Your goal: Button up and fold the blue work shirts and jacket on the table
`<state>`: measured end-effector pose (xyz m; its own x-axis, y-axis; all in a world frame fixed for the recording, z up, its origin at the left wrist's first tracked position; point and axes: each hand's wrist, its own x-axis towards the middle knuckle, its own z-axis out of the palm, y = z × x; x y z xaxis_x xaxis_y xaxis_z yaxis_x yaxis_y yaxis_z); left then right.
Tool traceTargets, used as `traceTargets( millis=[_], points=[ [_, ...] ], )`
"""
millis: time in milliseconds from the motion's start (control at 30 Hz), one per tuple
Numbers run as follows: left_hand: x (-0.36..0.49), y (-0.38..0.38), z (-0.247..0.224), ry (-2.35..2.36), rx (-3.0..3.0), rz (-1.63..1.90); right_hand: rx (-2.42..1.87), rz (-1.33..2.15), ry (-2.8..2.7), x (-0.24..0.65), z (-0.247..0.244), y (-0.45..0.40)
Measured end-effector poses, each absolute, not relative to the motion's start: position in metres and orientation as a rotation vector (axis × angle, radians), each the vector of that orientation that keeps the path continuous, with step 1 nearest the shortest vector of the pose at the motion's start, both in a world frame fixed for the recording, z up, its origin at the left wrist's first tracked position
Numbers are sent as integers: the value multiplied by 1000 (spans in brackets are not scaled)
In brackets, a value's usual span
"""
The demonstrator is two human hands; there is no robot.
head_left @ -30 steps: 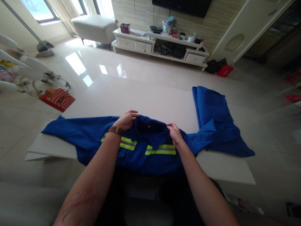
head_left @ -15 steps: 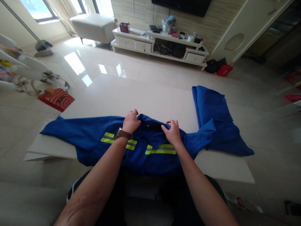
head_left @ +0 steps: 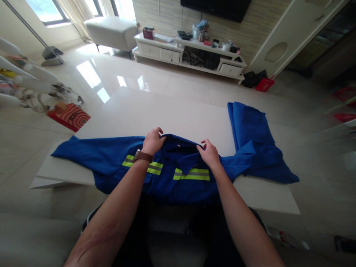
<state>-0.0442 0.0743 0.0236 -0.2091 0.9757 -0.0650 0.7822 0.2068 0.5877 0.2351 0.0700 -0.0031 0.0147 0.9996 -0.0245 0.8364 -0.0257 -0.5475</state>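
A blue work jacket point(head_left: 164, 185) with yellow-and-grey reflective strips lies spread over the near edge of the white table point(head_left: 155, 111), its lower part hanging toward my lap. My left hand point(head_left: 154, 141), with a brown-strapped watch at the wrist, pinches the collar on its left side. On the collar's right side, my right hand point(head_left: 208, 151) has thumb and fingers closed on the cloth. Between them the collar edge is stretched fairly straight, and a small white label shows inside. One sleeve reaches out to the left; the right sleeve lies against a folded blue garment point(head_left: 250, 126).
A red patterned box point(head_left: 72, 116) stands at the table's left end beside white metal-jointed equipment point(head_left: 36, 78). Across the tiled floor are a white TV cabinet point(head_left: 158, 52) with clutter, a pale bench point(head_left: 111, 31) and a red bag point(head_left: 265, 84).
My hands have moved slightly apart along the collar, and its edge is now pulled straighter. The right hand has closed on the cloth. The folded garment stays where it was.
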Motion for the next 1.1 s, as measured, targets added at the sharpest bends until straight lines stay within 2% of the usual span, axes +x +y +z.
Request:
traceTargets(
  millis=[100,200,300,400,467,600,700,833,967,1100],
  points=[
    [-52,73,34,1917,1596,770,-1757,668,-1887,238,5,68],
    [-59,65,48,1769,1714,904,-1481,629,-2145,242,23,62],
    [-66,57,49,1591,1700,613,-1374,581,-2400,239,39,53],
    [-70,56,32,1436,1619,229,-1338,833,-2551,229,40,48],
    [-69,60,17,1474,1667,190,-1323,994,-2599,224,31,47],
    [-62,66,-5,1655,1925,266,-1495,815,-2646,220,1,51],
    [-57,63,-14,1690,2015,125,-1661,742,-2660,218,-17,53],
    [-51,55,-18,1719,1977,-84,-1852,827,-2662,210,-26,51],
    [-48,49,-13,1734,1980,-109,-2040,966,-2657,204,-33,47],
    [-43,40,0,1814,1963,-78,-2079,916,-2636,204,-48,46]
  ],
)
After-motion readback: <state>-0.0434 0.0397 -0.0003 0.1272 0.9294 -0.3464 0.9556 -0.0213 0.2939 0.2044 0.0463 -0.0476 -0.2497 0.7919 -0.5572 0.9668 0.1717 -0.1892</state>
